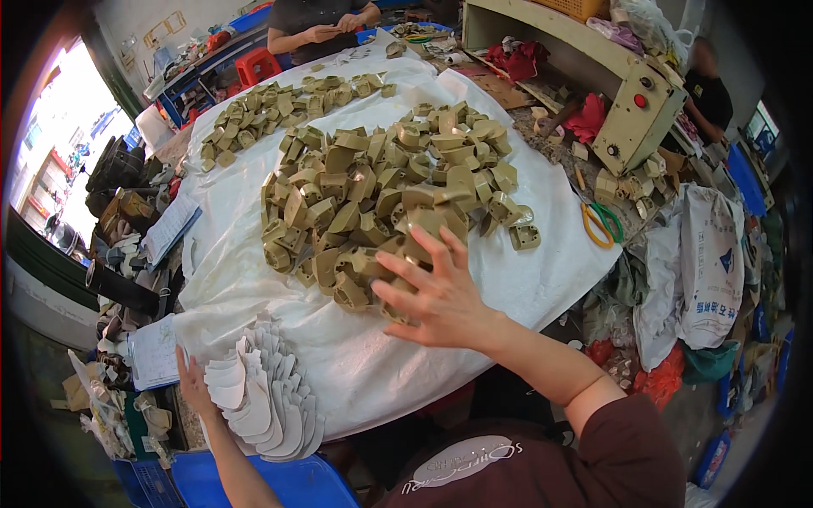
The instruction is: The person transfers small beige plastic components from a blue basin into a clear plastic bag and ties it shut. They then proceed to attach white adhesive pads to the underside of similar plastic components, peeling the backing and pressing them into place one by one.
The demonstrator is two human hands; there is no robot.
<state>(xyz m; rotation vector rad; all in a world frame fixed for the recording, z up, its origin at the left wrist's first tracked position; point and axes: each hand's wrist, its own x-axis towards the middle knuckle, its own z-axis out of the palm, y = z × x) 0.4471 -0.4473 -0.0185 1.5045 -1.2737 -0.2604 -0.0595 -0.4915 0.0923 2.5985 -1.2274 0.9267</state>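
Observation:
A large heap of olive-coloured moulded plastic parts [339, 186] covers the middle of the white sheet [542, 279]. Over the near side of this heap, my right hand [436, 292] spreads its fingers against the parts; it is slightly blurred, and what lies under the palm is hidden. At the lower left, several rows of thin light-grey curved pieces [262, 394] overlap like shingles. Beside their left edge is my left hand [195, 385], fingers stretched out and nothing visible in them.
A smaller band of similar parts [296, 106] lies farther back. Green-and-orange-handled scissors [603, 224] rest at the sheet's right edge. Papers [154, 351] lie at the left, above a blue crate [271, 483]. A machine housing [639, 106] stands back right. Another person's hands [334, 30] work across the table.

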